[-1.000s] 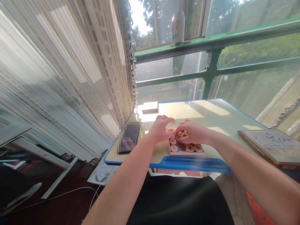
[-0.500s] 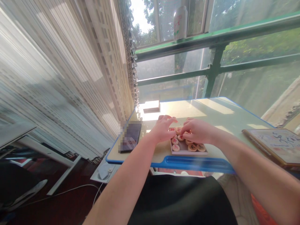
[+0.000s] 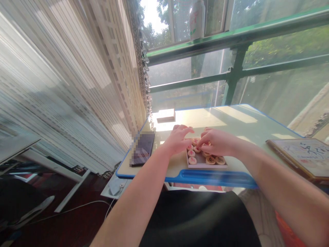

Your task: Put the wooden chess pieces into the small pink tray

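A shallow tray of round wooden chess pieces with red and black characters lies near the front edge of the pale table. My left hand rests at the tray's left rim, fingers bent and stretched toward the pieces. My right hand hovers over the tray's middle, fingers curled down and pinched on a piece among the heap. Much of the tray is hidden under both hands.
A dark phone lies at the table's left corner. A small flat box sits at the far left edge by the window. A framed board lies at the right. A blue lip runs along the front edge.
The view has shifted slightly; both hands stay over the tray, fingers working among the pieces. More pieces show at the tray's left than a second ago.
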